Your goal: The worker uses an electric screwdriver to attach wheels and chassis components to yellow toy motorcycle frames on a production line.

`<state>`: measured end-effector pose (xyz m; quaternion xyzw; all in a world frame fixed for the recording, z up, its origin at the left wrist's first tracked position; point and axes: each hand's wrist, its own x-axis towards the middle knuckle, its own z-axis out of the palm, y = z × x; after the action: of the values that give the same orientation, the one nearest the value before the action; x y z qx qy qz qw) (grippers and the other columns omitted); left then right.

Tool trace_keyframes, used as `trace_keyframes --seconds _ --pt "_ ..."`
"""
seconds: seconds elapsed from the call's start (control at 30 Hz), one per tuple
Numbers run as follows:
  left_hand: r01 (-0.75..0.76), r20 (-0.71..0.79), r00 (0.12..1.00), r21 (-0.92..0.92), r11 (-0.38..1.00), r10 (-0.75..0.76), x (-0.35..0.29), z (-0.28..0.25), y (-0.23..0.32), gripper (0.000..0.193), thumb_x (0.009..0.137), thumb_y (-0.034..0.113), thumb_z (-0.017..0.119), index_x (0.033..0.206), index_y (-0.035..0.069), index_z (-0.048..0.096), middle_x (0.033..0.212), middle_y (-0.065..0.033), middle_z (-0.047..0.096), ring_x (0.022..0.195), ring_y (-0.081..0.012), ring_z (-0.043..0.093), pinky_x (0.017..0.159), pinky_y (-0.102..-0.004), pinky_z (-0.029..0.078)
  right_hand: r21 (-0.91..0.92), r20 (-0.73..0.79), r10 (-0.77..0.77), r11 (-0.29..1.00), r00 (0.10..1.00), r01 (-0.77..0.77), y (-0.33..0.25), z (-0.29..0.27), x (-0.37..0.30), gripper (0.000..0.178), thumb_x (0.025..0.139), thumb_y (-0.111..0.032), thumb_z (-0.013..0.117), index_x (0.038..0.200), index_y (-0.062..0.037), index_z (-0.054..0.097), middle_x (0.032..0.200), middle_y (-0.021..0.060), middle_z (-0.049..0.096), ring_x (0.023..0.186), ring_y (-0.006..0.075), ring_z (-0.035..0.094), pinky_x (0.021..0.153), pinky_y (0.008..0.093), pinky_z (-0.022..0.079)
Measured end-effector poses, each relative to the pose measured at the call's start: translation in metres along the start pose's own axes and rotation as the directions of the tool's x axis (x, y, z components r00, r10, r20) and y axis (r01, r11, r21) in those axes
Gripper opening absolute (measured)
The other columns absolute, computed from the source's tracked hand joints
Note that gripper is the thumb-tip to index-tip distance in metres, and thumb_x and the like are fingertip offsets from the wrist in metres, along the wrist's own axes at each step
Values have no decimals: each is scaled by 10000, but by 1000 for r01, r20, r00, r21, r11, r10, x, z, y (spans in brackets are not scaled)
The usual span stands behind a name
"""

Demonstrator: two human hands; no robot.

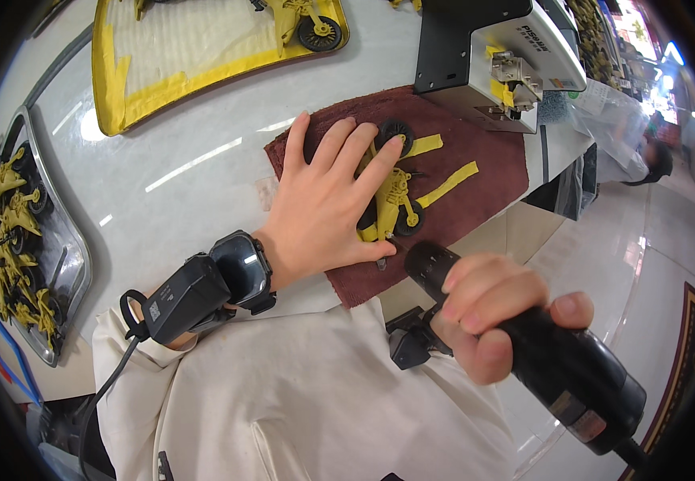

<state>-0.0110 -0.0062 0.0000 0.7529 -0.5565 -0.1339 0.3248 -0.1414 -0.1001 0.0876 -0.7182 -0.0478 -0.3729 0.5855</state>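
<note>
A yellow toy motorcycle [395,192] with black wheels lies on its side on a dark red cloth [475,172]. My left hand [327,188] is spread over it, its thumb and index finger bracing it from both ends. Part of the toy is hidden under the palm. My right hand [495,309] is wrapped round a black electric screwdriver [576,373], tilted with its nose towards my left thumb. The tip is close to the toy's lower end; I cannot tell whether it touches. Two yellow strips [447,183] stick out from beside the toy across the cloth.
At the left, a metal tray [75,264] holds several yellow and black toy motorcycles. A yellow-edged tray [155,100] with another motorcycle [287,24] lies at the back. Beyond the cloth stands a black and white boxy machine [475,60]. The table edge is near my lap.
</note>
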Motion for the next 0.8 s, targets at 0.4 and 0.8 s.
trace_keyframes --seconds 0.4,0.8 --pt "-3 -6 1000 21 1000 3 -1 -4 -1 984 557 504 769 1360 68 405 1293 -184 429 1259 -366 372 1055 -599 176 47 128 48 997 991 -54 16 7 10 594 616 139 672 1100 -64 394 679 124 582 478 235 527 447 356 461" --pt "649 -622 742 571 503 -251 -136 -181 -111 856 610 247 683 1396 83 387 1380 -159 419 1298 -366 326 1051 -499 223 27 -404 -189 976 895 218 -22 -64 14 409 876 -181 565 1170 -8 340 689 44 481 521 158 496 564 297 417"
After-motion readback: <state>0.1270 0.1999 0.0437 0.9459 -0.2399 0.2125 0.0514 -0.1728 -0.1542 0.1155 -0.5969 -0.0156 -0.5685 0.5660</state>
